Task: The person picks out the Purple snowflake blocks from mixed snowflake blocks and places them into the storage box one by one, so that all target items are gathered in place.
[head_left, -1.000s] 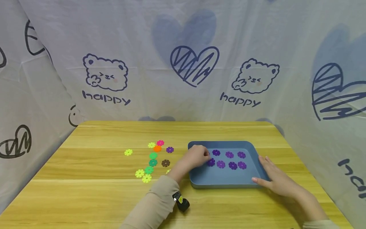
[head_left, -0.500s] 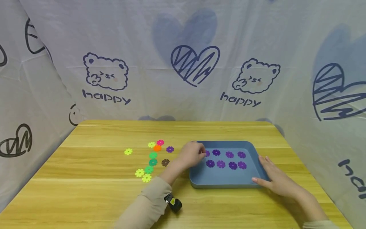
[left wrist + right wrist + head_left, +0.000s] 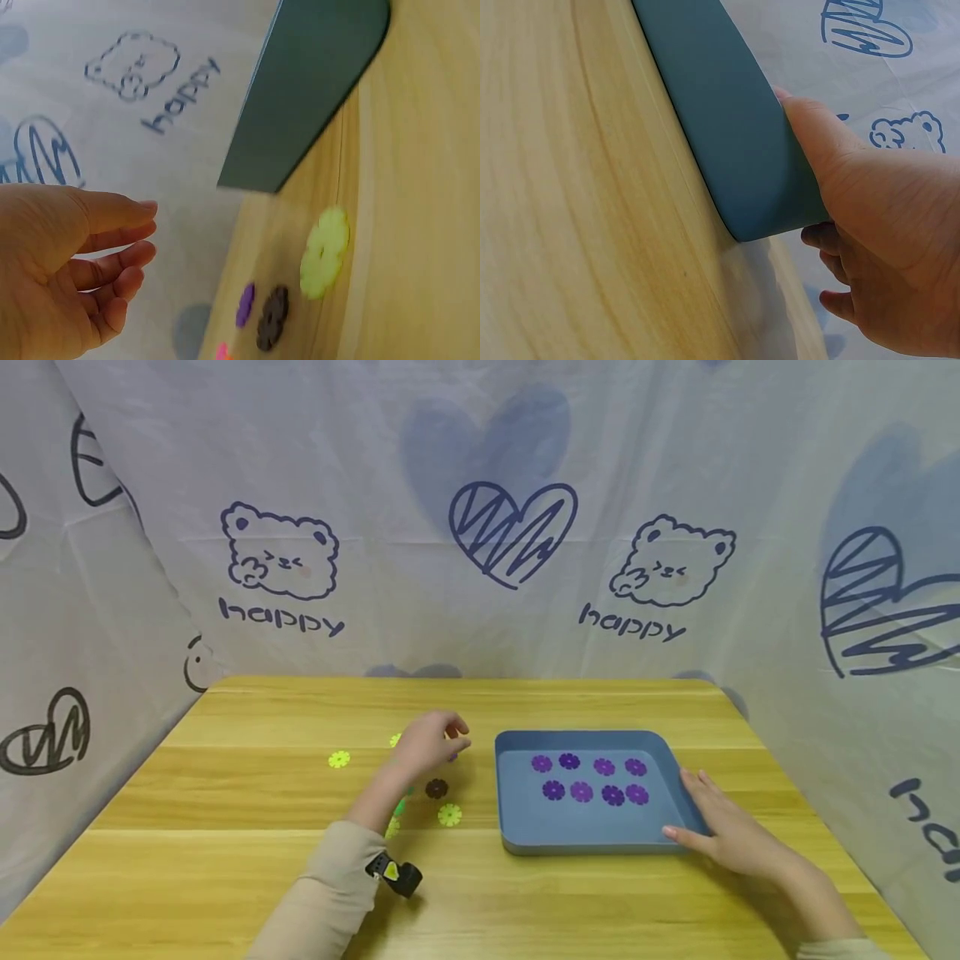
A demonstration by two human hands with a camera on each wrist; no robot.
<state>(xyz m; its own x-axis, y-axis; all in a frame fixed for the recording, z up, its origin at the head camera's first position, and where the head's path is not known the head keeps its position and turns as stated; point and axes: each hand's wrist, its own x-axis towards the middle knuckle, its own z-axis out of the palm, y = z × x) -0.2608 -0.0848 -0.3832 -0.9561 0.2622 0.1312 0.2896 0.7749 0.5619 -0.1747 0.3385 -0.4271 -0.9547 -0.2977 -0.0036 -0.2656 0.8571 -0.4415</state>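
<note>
My left hand (image 3: 431,745) is over the loose flower-shaped plastic discs left of the tray, its fingers loosely curved. Nothing sits between thumb and fingertips in the left wrist view. Close by the fingertips lies a purple disc (image 3: 245,304), partly hidden in the head view. A dark brown disc (image 3: 437,789) and a yellow disc (image 3: 450,815) lie nearer the front. On the right, my right hand (image 3: 731,831) holds the blue-grey tray (image 3: 585,831) by its front right corner, thumb over the rim, fingers along the outer side. Inside it, several purple discs (image 3: 581,792) form two rows.
Another yellow disc (image 3: 339,759) lies apart at the left. Green discs (image 3: 400,807) and others are partly covered by the left forearm. A white printed curtain (image 3: 390,568) hangs behind the wooden table (image 3: 187,860) and along its sides.
My left hand has left the tray's left side and moved left over the loose discs. A purple disc at the tray's upper left is now fully uncovered. The right hand has stayed put.
</note>
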